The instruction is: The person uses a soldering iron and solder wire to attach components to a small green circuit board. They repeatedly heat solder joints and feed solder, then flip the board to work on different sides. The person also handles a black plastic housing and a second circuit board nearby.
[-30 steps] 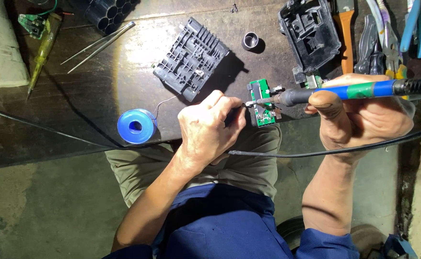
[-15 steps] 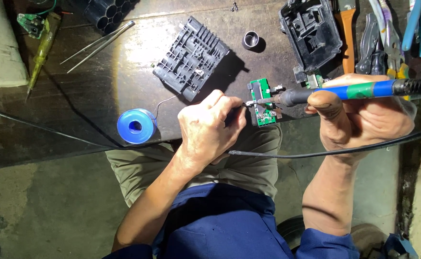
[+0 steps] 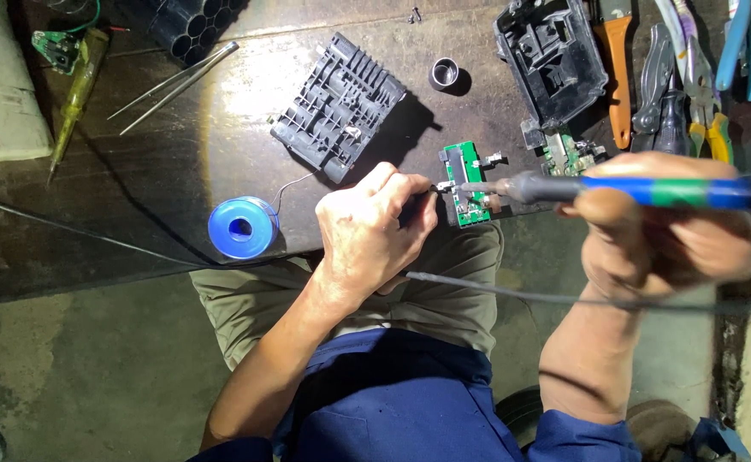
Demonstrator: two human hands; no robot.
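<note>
At the table's near edge, the left hand (image 3: 367,235) pinches solder wire onto the light, fragile circuit board (image 3: 465,184), best held by its edges, while the right hand (image 3: 666,235) fingers clench the stiff soldering iron (image 3: 632,190).

Dark bench (image 3: 136,197) looks worn, glossy under lamp glare; black housing (image 3: 337,107) is matt ribbed plastic; tweezers (image 3: 170,85) are bright metal; soldering iron (image 3: 649,192) handle is smooth plastic
</note>
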